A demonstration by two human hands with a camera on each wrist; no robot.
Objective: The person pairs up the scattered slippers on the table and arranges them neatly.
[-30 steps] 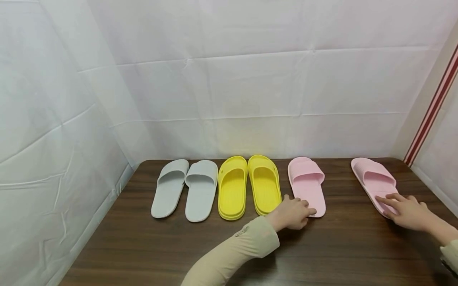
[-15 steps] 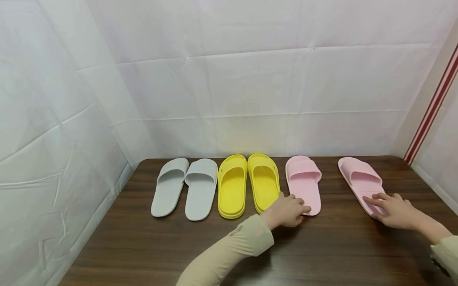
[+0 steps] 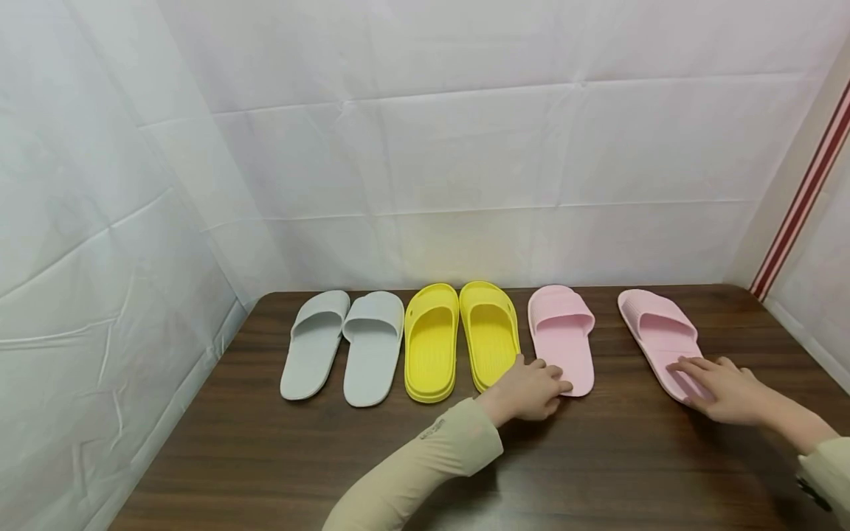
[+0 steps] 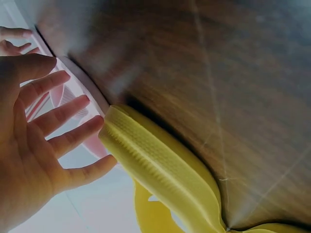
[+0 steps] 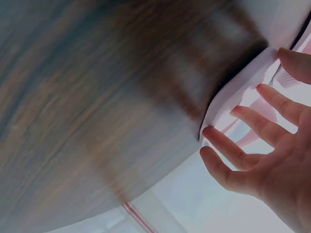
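Two pink slide slippers lie toe-away on the dark wooden table (image 3: 279, 472). The left pink slipper (image 3: 563, 350) has my left hand (image 3: 531, 389) at its heel, fingers spread and fairly straight, fingertips right at the near edge. In the left wrist view those fingers also reach past the end of a yellow slipper (image 4: 165, 160). My right hand (image 3: 724, 391) rests its spread fingertips on the heel of the right pink slipper (image 3: 660, 335), which is angled with its toe to the left. The right wrist view has this hand (image 5: 272, 150) with fingers along the sole's edge.
A yellow pair of slippers (image 3: 430, 354) stands just left of the pink ones, and a pale grey pair (image 3: 374, 354) farther left. A white cloth (image 3: 465, 162) hangs behind the table, and a red-striped strip (image 3: 806, 188) runs down at the right.
The right pink slipper has slid left with my right hand on it, narrowing the gap between the pink pair. The left pink slipper and my left hand have shifted slightly left.
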